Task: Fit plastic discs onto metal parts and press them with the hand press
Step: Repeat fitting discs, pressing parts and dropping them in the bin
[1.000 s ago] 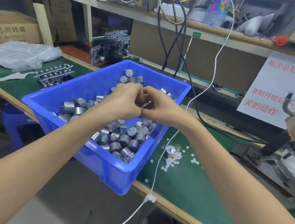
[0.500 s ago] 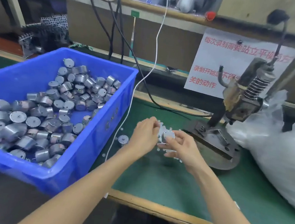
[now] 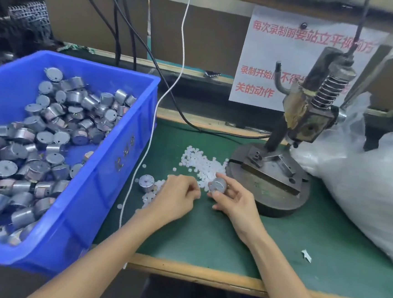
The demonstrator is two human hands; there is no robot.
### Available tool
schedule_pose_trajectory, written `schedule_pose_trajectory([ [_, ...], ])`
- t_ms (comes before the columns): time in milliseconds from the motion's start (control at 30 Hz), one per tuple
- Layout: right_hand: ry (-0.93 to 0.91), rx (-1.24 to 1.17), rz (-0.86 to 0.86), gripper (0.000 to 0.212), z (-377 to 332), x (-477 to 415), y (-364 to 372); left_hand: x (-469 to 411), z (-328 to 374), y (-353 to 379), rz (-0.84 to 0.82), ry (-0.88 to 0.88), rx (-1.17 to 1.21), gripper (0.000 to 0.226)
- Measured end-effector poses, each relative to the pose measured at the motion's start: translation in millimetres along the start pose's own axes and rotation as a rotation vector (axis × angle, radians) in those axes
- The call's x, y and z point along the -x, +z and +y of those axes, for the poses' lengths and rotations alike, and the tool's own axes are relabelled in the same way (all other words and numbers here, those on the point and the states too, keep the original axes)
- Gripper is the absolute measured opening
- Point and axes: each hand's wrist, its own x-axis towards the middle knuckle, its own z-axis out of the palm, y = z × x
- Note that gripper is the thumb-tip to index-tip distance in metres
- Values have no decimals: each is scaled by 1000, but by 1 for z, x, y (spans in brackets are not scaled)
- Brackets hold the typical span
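Observation:
My right hand (image 3: 232, 200) grips a round silver metal part (image 3: 218, 186) just left of the hand press base. My left hand (image 3: 179, 195) hovers beside it with fingers curled, fingertips down at the heap of small white plastic discs (image 3: 201, 164) on the green mat; whether it pinches a disc is hidden. A second metal part (image 3: 146, 183) stands on the mat left of my left hand. The hand press (image 3: 293, 143) rises at the right, its fixture plate bare.
A blue bin (image 3: 108, 165) full of several metal parts overhangs the bench edge at left. A large clear plastic bag (image 3: 365, 187) lies at right. A white cord (image 3: 153, 126) runs down along the bin. A paper sign hangs behind the press.
Both hands left the blue bin carrying a metal part and came to the disc heap by the press. The view swung right and down.

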Motion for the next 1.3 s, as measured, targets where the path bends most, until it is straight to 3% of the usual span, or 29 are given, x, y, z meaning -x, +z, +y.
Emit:
schedule_pose_trajectory([
  [133, -33, -28, -39, 26, 3, 1, -6, 9, -7, 19, 68, 120, -57, 7],
  [367, -320, 526, 21, 25, 16, 8, 4, 12, -18, 26, 229, 159, 52, 8],
  [500, -403, 620, 54, 20, 15, 5, 6, 14, -21, 25, 303, 82, 86, 10],
  [867, -499, 760, 23, 15, 13, 6, 10, 18, -19, 23, 259, 67, 122, 9],
  [933, -563, 794, 9, 15, 15, 6, 10, 19, -19, 22, 249, 76, 116, 14],
  [1067, -722, 898, -30, 21, 22, 6, 12, 22, -16, 17, 225, 118, 215, 46],
  [1300, -801, 967, -25, 27, 27, 6, 13, 22, -16, 17, 183, 155, 210, 41],
])
